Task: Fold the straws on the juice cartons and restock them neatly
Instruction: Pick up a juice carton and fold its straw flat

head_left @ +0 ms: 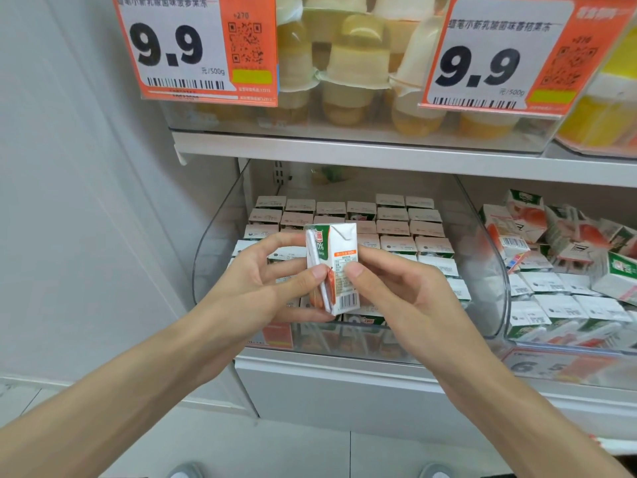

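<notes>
Centrally, a person holds one small juice carton (pixel 336 267) upright between both hands, in front of a clear plastic shelf bin (pixel 496 270). At nine o'clock of the carton, the left hand (pixel 262 281) grasps it, thumb pressed on the wrapped white straw (pixel 319 267) that runs down the carton's near edge. At three o'clock, the right hand (pixel 406 291) grips the other side, thumb on the printed nutrition panel above a barcode. The straw looks straight, so the folding of this carton seems unfinished. Behind the hands, at twelve o'clock, rows of matching cartons (pixel 393 222) stand tightly packed, flat tops up, which suggests much restocking is done. At three o'clock, a neighbouring bin holds jumbled cartons (pixel 558 250) lying at all angles, likely work still left. The carton is a glossy paperboard brick with folded corner flaps, printed green, white and orange. At twelve o'clock above, a shelf carries translucent jelly cups (pixel 351 63) behind orange-edged price cards (pixel 193 46).
</notes>
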Tool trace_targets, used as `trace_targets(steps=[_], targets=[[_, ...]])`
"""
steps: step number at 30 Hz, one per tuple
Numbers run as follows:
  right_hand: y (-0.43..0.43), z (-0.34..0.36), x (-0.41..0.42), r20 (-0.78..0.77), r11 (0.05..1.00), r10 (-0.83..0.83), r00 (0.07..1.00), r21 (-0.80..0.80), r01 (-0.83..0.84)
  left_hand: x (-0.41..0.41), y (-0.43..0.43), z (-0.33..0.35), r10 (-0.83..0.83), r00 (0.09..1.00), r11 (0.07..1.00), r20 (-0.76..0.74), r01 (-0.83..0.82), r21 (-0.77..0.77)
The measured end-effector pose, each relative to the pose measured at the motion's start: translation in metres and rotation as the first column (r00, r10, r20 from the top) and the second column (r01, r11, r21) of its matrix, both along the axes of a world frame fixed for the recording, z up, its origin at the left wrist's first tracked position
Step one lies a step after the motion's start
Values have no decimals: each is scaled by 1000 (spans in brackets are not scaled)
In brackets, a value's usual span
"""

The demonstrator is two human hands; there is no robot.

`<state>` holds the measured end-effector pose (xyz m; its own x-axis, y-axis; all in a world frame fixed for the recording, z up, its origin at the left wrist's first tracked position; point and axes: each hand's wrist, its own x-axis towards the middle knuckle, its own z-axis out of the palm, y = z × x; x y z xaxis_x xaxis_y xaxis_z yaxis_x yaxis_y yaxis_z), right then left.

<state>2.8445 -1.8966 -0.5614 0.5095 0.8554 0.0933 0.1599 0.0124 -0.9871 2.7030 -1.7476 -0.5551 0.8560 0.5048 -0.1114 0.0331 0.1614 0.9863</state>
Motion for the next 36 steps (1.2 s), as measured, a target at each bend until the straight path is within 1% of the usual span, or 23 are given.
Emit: trace_targets(steps=[3, 5, 9, 11, 15, 18, 22, 31, 36], targets=[[0, 1, 4, 4, 999, -50, 999, -13, 50, 1, 0, 1, 6, 1000, 1000, 7, -6, -22], [0, 3, 5, -11, 998, -52, 999, -19, 52, 0, 0, 1, 1, 1000, 999, -1, -2, -34], [0, 4, 4, -57, 997, -79, 995, -7, 78, 0, -2, 2, -5, 998, 1000, -59, 4, -23], [0, 5, 4, -75, 997, -81, 994, -11, 80, 0, -3, 3, -10, 996, 1000, -92, 9, -14], [-1, 9, 0, -93, 996, -87, 992, -14, 86, 1, -5, 5, 17, 991, 999, -130, -23, -45], [1, 11, -3, -100, 997, -73, 992, 15, 75, 2, -9, 7, -73, 988, 996, -136, 66, -55], [2, 11, -4, -150, 998, -53, 987, 17, 56, 3, -9, 7, -58, 985, 992, -164, 39, -116], [1, 12, -5, -110, 1000, -16, 994, -2, 16, 7, -11, 9, -7, 973, 992, -229, -21, -121], [0, 12, -3, -80, 1000, -8, 997, -16, 7, 7, -12, 11, 13, 971, 989, -240, -47, -139]])
